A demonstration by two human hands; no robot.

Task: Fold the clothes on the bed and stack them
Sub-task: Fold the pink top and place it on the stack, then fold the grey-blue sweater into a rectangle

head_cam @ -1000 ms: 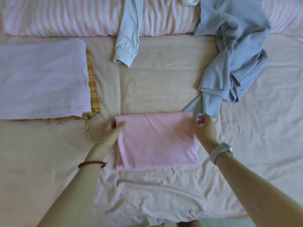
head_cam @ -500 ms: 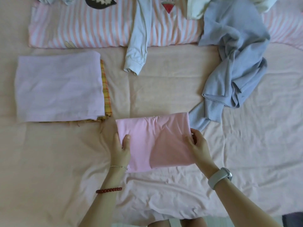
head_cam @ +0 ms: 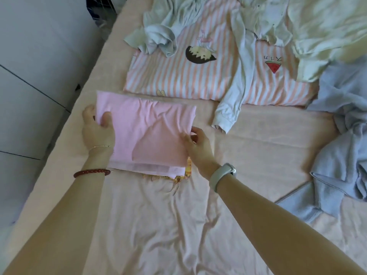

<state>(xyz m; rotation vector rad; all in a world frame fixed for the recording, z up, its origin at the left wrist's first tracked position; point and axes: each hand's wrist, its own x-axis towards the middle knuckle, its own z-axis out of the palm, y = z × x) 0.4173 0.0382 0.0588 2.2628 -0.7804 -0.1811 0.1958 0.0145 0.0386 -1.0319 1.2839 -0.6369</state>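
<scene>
A folded pink garment (head_cam: 151, 132) lies on top of the stack at the left side of the bed. Under it a pale lilac folded piece (head_cam: 151, 169) shows along the near edge, and a yellow plaid cloth (head_cam: 188, 165) peeks out at the bottom right. My left hand (head_cam: 98, 129) grips the pink garment's left edge, thumb on top. My right hand (head_cam: 196, 144) pinches its right edge. Both hands sit at the sides of the stack.
A pink-and-white striped garment (head_cam: 198, 76) lies spread behind the stack, with a pale blue long-sleeved shirt (head_cam: 242, 62) across it. A grey-blue sweater (head_cam: 341, 147) is heaped at the right, a cream garment (head_cam: 325, 30) at the far right. The bed's left edge (head_cam: 59, 155) is close; grey floor beyond.
Both hands lifted the folded pink garment from the middle of the bed and carried it left onto the lilac and plaid stack. The camera turned left with them.
</scene>
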